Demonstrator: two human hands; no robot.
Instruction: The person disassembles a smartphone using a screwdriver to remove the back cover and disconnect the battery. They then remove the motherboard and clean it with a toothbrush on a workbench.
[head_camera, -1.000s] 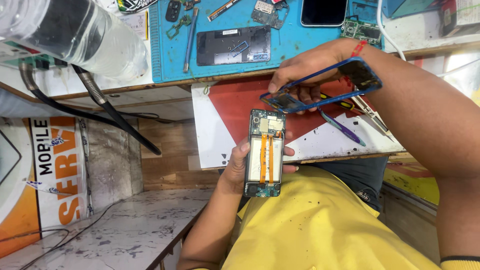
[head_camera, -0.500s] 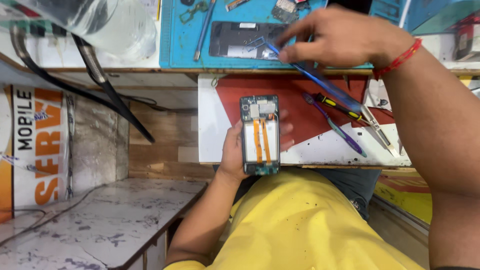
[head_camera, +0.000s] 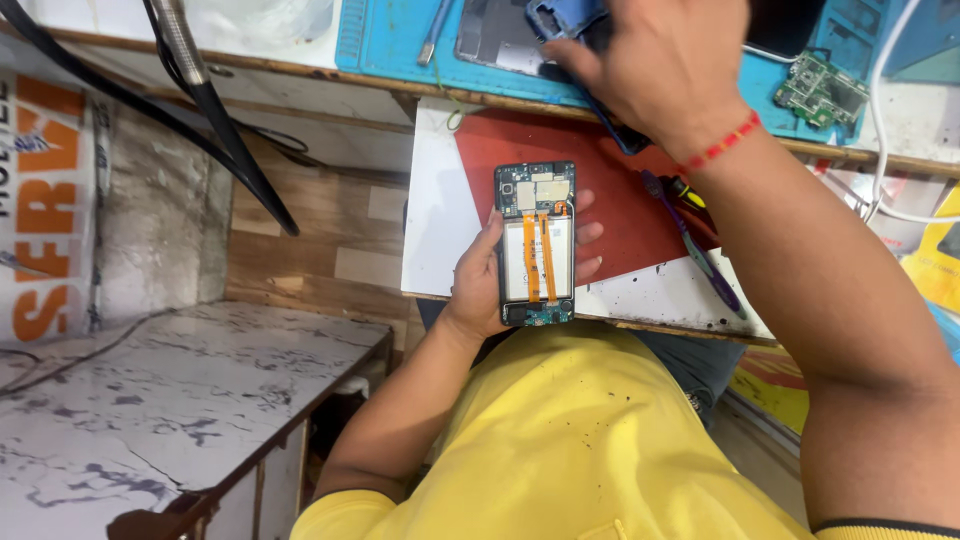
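My left hand (head_camera: 478, 292) holds an opened phone (head_camera: 536, 245) with its back off. A white battery, two orange flex strips and small circuit boards show inside it. It hovers over a red and white board (head_camera: 432, 210) at the bench edge. My right hand (head_camera: 660, 72) reaches up over the blue work mat (head_camera: 395, 40) and grips a blue phone frame (head_camera: 562, 18), which the fingers mostly hide. A red thread circles that wrist.
On the mat lie a dark phone panel (head_camera: 492, 45), a metal tool (head_camera: 436, 35) and a green circuit board (head_camera: 822, 90). A purple screwdriver (head_camera: 702, 255) rests on the red board. Black cables (head_camera: 222, 130) hang at left above a marble shelf (head_camera: 150, 420). A white cable (head_camera: 878, 150) runs at right.
My right hand has carried the blue frame from above the red board up onto the blue mat. My left hand has kept the opened phone in place.
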